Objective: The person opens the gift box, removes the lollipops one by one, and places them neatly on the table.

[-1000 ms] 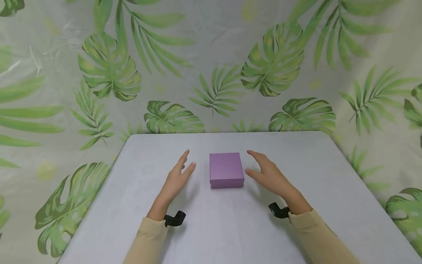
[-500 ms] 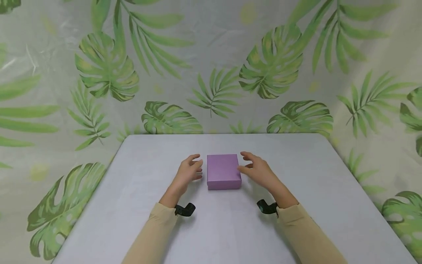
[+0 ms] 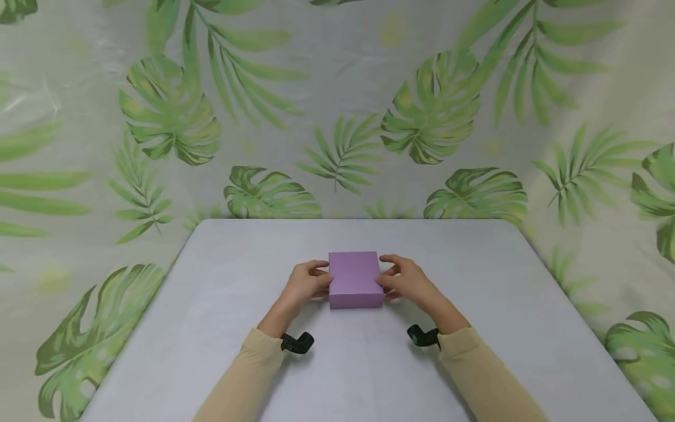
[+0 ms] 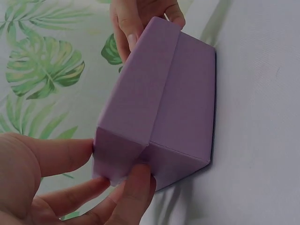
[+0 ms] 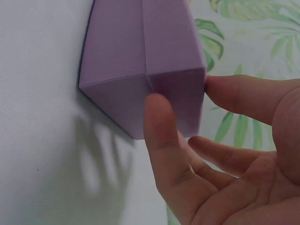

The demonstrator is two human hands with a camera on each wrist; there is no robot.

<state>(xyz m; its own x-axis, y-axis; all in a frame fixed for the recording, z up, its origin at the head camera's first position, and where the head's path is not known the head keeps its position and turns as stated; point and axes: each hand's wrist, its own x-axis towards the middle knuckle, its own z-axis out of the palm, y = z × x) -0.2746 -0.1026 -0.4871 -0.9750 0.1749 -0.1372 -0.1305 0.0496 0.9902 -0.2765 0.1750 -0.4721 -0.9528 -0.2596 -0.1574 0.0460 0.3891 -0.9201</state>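
A square purple box [image 3: 354, 274] with a lid lies flat on the white table [image 3: 358, 363]. My left hand [image 3: 304, 282] holds its left side, thumb at the lid's top edge and fingertips against the side. On the opposite side my right hand [image 3: 413, 284] holds it likewise, thumb at the top edge. In the left wrist view a seam separates the lid [image 4: 133, 89] from the base [image 4: 185, 101], and one finger presses near that seam. The right wrist view has a fingertip at the seam of the box [image 5: 117, 47] too. The contents are hidden.
A leaf-patterned sheet [image 3: 337, 88] hangs behind the table and along its sides. Black wrist cameras are strapped to both wrists, the left camera [image 3: 299, 343] and the right camera [image 3: 422, 336] low over the tabletop.
Both hands have moved inward from beside the box and now touch its sides, with fingers bent from their earlier straighter pose. The box remains on the table.
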